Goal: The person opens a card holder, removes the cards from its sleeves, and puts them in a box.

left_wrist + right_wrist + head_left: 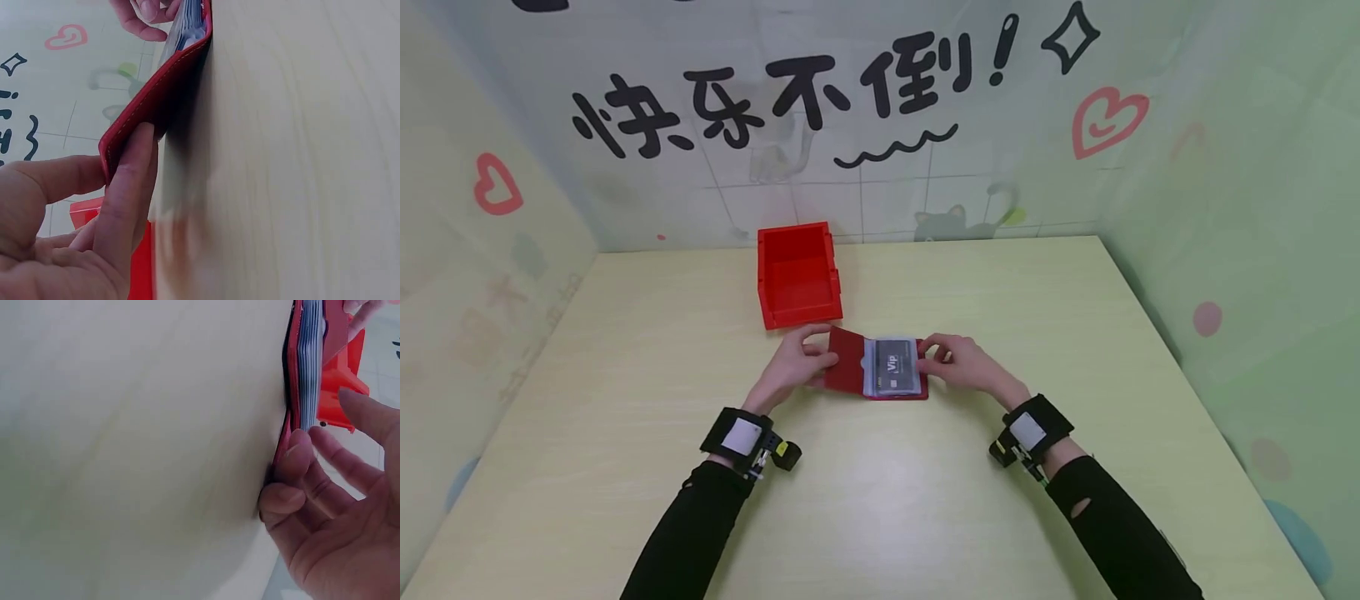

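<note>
Card holder (870, 367) lay open mid-frame ("Vip" card (896, 367) uppermost), your left hand (799, 357) pinching its cover (847, 362), your right hand (966, 362) gripping its right edge; if your left pinch slipped, the cover risked flopping over the pages (309, 369).

The card holder (850, 363) and bin (797, 283) are red, the table (880, 492) pale and wood-grained.
</note>
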Motion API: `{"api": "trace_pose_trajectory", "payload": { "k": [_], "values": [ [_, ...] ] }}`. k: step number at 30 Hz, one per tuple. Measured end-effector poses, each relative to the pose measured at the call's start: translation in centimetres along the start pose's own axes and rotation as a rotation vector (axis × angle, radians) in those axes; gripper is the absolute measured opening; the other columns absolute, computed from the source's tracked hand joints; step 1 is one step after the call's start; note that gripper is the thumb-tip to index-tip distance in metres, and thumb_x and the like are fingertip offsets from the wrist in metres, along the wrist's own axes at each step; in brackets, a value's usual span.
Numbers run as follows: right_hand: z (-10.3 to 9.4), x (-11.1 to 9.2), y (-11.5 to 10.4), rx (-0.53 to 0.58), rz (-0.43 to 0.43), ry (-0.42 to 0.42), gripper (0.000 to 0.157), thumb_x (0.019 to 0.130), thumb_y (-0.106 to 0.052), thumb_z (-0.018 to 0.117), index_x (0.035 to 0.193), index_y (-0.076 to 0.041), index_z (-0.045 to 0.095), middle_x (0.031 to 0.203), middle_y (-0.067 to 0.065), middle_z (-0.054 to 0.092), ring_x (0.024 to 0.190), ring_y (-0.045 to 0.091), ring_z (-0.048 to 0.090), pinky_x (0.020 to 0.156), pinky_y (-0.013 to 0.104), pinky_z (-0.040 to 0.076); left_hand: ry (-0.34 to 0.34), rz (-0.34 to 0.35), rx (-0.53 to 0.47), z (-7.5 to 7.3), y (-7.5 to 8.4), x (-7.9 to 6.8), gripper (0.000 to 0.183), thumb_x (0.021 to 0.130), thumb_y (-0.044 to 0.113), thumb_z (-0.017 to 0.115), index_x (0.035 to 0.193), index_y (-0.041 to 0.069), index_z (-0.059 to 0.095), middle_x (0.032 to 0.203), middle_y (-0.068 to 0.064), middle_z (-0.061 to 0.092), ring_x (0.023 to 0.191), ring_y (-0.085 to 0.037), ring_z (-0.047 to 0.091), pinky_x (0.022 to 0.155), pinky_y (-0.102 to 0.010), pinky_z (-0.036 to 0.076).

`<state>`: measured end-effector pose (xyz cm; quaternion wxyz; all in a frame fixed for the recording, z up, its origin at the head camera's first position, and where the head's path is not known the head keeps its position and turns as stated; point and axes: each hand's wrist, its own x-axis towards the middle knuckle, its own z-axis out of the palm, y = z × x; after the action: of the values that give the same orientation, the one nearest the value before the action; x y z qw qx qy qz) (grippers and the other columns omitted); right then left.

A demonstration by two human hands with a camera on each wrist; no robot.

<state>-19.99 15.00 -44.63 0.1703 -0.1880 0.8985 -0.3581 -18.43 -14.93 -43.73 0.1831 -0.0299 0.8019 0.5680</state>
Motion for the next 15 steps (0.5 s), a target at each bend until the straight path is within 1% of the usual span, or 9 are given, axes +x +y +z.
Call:
{"api": "trace_pose_trajectory", "payload": {
  "k": [2,4,7,9,11,14,15],
  "values": [
    [0.0,0.3,-0.5,-0.006,0.039,-0.022,0.03,0.096,-0.032,0.067,0.111,-0.007,0.063,0.09,0.01,0.064,0.074,0.018,0.055,0.062,0.026,0.043,0.011,-0.011,0.008,-0.1,-0.2,0.0,0.064,0.097,0.014,0.064,0.154,0.011,0.035,0.136,-0.025,0.058,0.12,-0.04,0.062,0.077,-0.031,0.061],
    [0.0,0.6,-0.9,-0.015,0.083,-0.029,0.03,0.095,-0.036,0.068,0.103,-0.008,0.062,0.088,0.008,0.064,0.074,0.018,0.055,0.062,0.026,0.042,0.019,-0.025,0.015,-0.2,-0.4,0.0,0.063,0.097,0.015,0.064,0.153,0.011,0.035,0.135,-0.024,0.059,0.12,-0.039,0.062,0.077,-0.029,0.061],
    [0.0,1.2,-1.3,-0.029,0.135,-0.035,0.032,0.094,-0.038,0.068,0.095,-0.007,0.06,0.085,0.006,0.063,0.071,0.017,0.053,0.06,0.025,0.04,0.035,-0.037,0.035,-0.3,-0.5,0.1,0.062,0.096,0.013,0.065,0.151,0.01,0.037,0.133,-0.024,0.058,0.118,-0.037,0.062,0.078,-0.029,0.061],
    [0.1,1.6,-1.5,-0.034,0.174,-0.031,0.032,0.094,-0.037,0.069,0.091,-0.007,0.059,0.085,0.006,0.062,0.069,0.016,0.052,0.058,0.024,0.038,0.059,-0.026,0.079,-0.1,-0.5,0.3,0.061,0.095,0.01,0.067,0.149,0.008,0.04,0.131,-0.024,0.058,0.116,-0.036,0.062,0.079,-0.03,0.06],
    [0.1,1.9,-1.6,-0.037,0.207,-0.026,0.033,0.093,-0.037,0.07,0.089,-0.006,0.059,0.085,0.006,0.062,0.068,0.016,0.051,0.057,0.024,0.038,0.095,0.004,0.148,0.1,-0.6,0.5,0.059,0.092,0.007,0.069,0.146,0.006,0.044,0.129,-0.023,0.058,0.111,-0.035,0.061,0.081,-0.031,0.058],
    [0.3,2.2,-1.7,-0.038,0.25,-0.014,0.034,0.092,-0.038,0.071,0.087,-0.007,0.058,0.087,0.007,0.062,0.067,0.016,0.051,0.056,0.024,0.037,0.15,0.075,0.278,0.5,-0.7,0.7,0.056,0.088,0.004,0.072,0.14,0.003,0.051,0.127,-0.022,0.058,0.11,-0.034,0.058,0.086,-0.036,0.055],
    [0.3,2.2,-1.7,-0.039,0.256,-0.01,0.034,0.092,-0.038,0.072,0.087,-0.007,0.059,0.088,0.007,0.062,0.068,0.016,0.052,0.056,0.024,0.037,0.16,0.096,0.313,0.7,-0.7,0.7,0.055,0.088,0.002,0.072,0.139,0.002,0.053,0.126,-0.021,0.057,0.109,-0.033,0.056,0.085,-0.036,0.054]
  ]
}}
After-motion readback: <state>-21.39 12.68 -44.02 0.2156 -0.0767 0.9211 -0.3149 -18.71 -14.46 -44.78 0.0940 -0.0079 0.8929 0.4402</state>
